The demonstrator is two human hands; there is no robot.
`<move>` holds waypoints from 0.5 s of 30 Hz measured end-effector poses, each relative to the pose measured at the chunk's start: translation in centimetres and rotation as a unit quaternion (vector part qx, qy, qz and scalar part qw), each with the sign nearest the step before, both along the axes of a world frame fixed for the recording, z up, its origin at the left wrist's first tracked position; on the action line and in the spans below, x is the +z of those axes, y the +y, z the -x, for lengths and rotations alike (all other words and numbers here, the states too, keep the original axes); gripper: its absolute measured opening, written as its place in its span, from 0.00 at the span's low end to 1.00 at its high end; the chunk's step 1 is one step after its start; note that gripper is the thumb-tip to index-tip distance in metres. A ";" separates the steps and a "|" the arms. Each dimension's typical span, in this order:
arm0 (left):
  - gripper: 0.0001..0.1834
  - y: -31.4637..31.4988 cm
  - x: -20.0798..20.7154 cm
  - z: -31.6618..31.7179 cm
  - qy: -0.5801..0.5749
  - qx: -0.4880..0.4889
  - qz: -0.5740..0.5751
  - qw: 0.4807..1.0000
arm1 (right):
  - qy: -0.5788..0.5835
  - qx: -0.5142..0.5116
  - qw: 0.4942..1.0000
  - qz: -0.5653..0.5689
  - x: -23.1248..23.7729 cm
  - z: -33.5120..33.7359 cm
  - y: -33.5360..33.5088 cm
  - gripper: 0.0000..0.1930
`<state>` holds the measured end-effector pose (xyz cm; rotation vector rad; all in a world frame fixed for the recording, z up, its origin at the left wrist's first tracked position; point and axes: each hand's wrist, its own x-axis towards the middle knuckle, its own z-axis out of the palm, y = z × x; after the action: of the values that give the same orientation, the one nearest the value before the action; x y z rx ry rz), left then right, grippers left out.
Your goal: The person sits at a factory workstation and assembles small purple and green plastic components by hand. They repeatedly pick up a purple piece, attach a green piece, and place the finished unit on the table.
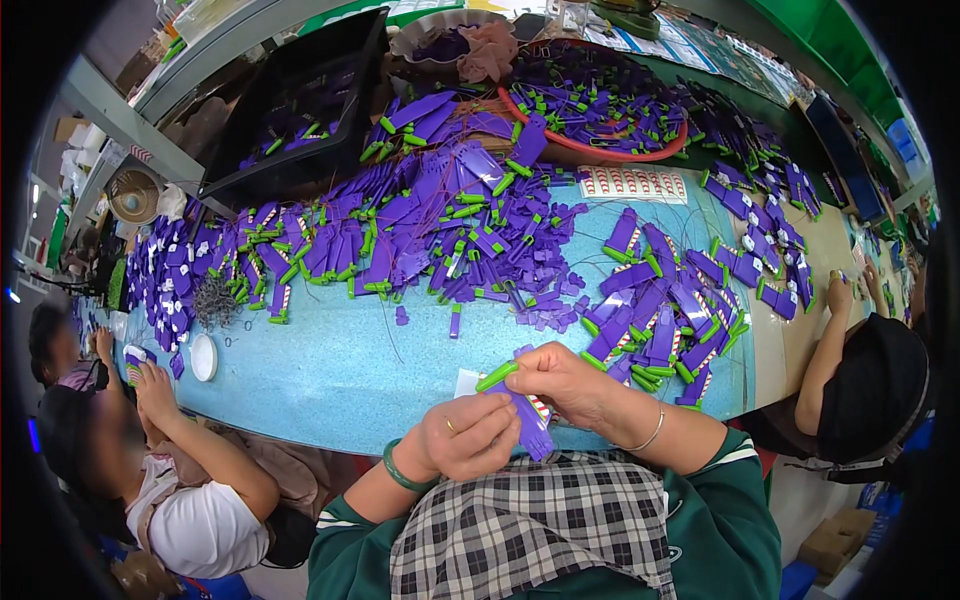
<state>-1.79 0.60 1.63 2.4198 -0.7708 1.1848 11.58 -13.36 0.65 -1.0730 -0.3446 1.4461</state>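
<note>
This is a workshop: co-workers (205, 525) line a table (300, 360) heaped with purple pieces (455, 175).

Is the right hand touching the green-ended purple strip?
Touching. The head view shows the right hand pinching the green-ended purple strip, its thumb pressed against it near the green end.

From the person's head, one wide fisheye view looks down and forward past the bare left hand (468, 436) and bare right hand (566, 384), close below, across a long light-blue tabletop (310, 365) with visibly curving edges.
</note>
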 end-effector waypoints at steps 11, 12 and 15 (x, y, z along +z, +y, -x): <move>0.09 -0.2 -1.6 -0.8 0.141 0.063 0.232 0.960 | -0.202 -0.026 0.975 -0.086 0.8 0.2 -4.7 0.09; 0.08 -0.5 -2.0 -1.1 0.170 0.083 0.307 0.933 | -0.367 -0.117 0.920 -0.073 1.3 0.4 -4.1 0.08; 0.08 -1.5 -1.3 -2.6 0.360 0.021 0.508 0.782 | -0.558 -0.169 0.810 -0.055 0.3 -0.1 -3.6 0.11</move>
<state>0.85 -0.94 0.34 1.6696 0.1778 0.3638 11.63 -16.92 0.99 -1.7049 -0.9898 0.3246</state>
